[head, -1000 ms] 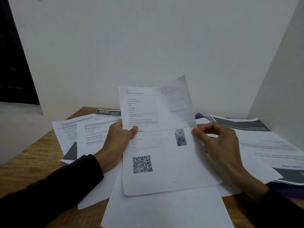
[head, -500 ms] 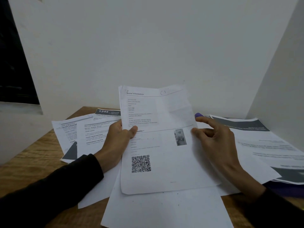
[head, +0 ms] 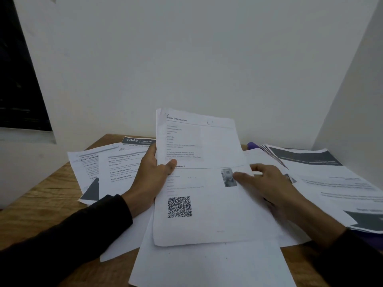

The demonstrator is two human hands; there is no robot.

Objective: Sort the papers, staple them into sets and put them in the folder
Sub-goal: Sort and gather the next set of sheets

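- "Scene Information" and a QR code are printed on the raised sheet, held tilted above the papers spread over the table.
- "1345 KITCHEN" is read on a sheet behind.
- The raised sheet's left edge is pinched by the left hand, thumb on front.
- The right hand is laid on its right side, fingers extended, nothing gripped.

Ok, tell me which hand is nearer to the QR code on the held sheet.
Left. The left hand grips the sheet's left edge just above and left of the QR code; the right hand lies on the sheet's far side, by the small photo.
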